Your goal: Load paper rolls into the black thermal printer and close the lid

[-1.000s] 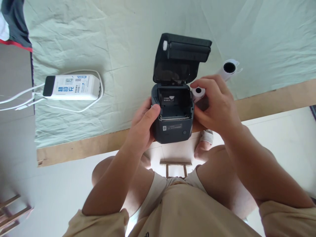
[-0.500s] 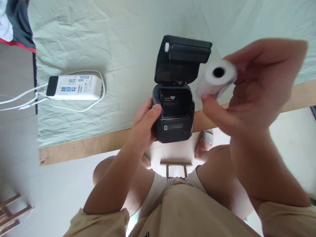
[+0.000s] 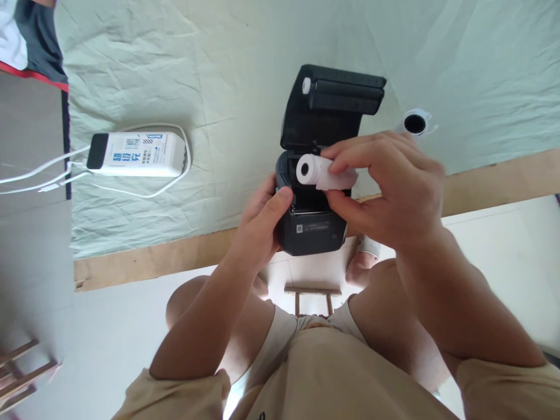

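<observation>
My left hand [image 3: 265, 221] grips the left side of a dark portable label printer [image 3: 312, 233], thumb on its rim near the paper bay. The printer's lid [image 3: 324, 108] stands raised, with a roller and a white gear on it. Between the thumb and fingers of my right hand [image 3: 385, 186] is a white paper roll [image 3: 326, 172], lying sideways over the printer's bay, its hollow core facing left. I cannot tell whether the roll touches the bay's floor. Beyond my right hand, a second white roll [image 3: 415, 121] with a dark core rests on the cloth, partly hidden.
A pale green cloth [image 3: 210, 70] covers the table, whose wooden edge [image 3: 153, 262] runs in front of me. On the left lies a white power strip [image 3: 140, 153] with white cables. Part of another person [image 3: 35, 35] shows at the top left. Below is a small wooden stool [image 3: 311, 290].
My right hand has moved left and brought the paper roll from beside the printer to over its bay. The second roll has come into view. My left hand still holds the printer.
</observation>
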Tool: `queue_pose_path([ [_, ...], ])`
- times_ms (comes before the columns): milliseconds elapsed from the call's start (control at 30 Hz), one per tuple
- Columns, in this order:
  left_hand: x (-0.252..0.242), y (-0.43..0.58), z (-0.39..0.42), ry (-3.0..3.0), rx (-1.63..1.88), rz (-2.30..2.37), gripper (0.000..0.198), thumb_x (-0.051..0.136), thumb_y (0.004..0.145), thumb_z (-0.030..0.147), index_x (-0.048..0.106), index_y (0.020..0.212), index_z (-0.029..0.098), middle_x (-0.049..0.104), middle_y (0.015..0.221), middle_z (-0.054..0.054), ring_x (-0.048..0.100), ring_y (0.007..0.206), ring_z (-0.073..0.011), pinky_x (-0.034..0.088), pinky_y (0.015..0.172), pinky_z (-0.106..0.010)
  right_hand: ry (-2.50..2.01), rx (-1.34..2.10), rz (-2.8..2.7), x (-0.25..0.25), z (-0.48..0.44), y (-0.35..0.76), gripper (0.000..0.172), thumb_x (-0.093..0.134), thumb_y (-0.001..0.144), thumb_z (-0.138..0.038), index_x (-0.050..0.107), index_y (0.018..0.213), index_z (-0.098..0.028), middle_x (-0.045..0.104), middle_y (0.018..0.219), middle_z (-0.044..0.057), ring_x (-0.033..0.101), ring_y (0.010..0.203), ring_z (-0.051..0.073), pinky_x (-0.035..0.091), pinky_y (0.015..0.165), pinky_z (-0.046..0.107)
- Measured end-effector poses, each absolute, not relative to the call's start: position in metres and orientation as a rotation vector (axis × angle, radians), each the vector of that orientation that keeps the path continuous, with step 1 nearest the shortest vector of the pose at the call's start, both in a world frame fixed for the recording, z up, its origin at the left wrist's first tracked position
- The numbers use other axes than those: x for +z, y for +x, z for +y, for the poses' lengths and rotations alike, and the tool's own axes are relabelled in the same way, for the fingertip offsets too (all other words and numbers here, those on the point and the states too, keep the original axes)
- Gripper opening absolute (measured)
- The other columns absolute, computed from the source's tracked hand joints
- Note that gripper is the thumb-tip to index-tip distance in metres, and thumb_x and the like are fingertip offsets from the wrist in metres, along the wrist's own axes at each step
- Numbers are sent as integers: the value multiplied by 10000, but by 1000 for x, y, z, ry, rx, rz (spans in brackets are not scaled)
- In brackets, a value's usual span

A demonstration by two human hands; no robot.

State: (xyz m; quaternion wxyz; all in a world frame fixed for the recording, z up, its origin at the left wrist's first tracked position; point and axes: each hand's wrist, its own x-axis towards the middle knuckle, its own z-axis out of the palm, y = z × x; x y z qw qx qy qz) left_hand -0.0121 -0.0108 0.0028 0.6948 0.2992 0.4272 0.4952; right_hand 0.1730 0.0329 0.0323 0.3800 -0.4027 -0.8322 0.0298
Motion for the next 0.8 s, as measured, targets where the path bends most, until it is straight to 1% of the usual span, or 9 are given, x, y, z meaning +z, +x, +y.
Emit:
queue_pose_path([
  [167, 1, -13, -11, 678, 1118, 950, 422, 697, 948, 527, 698, 1257, 239, 785, 1110, -51, 777, 1066, -269, 673, 807, -335, -939, 81, -2071, 31, 35, 172, 240, 645, 839, -14, 606, 902, -242, 822, 995, -3, 737, 826, 231, 492, 728, 409],
  [300, 0, -12, -11, 669, 1118, 956, 406, 702, 944, 513, 698, 1237, 233, 787, 1099, -54, 785, 1046, -272, 672, 792, -336, -924, 141, -2128, 28, 38, 174, 186, 664, 882, -49, 619, 840, -224, 832, 1005, -6, 764, 866, 207, 474, 730, 384],
  [433, 1, -12, -11, 669, 1114, 960, 411, 696, 945, 521, 689, 1233, 228, 790, 1088, -61, 790, 1031, -271, 669, 779, -333, -896, 153, -2105, 26, 38, 175, 200, 661, 874, -50, 613, 801, -230, 827, 969, -31, 759, 875, 200, 474, 735, 375],
  [567, 1, -11, -11, 648, 1106, 958, 400, 695, 948, 526, 683, 1219, 232, 792, 1079, -53, 788, 1022, -256, 666, 768, -316, -826, 157, -2064, 29, 35, 176, 208, 669, 846, -55, 596, 780, -237, 756, 839, -18, 665, 753, 181, 469, 708, 366],
  [667, 3, -10, -10, 656, 1116, 980, 380, 708, 932, 530, 693, 1167, 232, 788, 1046, -42, 781, 1024, -248, 666, 766, -304, -738, 204, -2138, 32, 31, 177, 209, 672, 838, -67, 588, 786, -251, 664, 762, -27, 575, 675, 152, 413, 664, 348],
  [800, 5, -9, -10, 672, 1146, 990, 332, 734, 919, 501, 699, 1097, 222, 778, 997, -31, 773, 1013, -230, 664, 769, -291, -664, 233, -2235, 35, 28, 179, 230, 648, 831, -46, 567, 769, -252, 578, 703, -39, 498, 642, 138, 340, 644, 341],
])
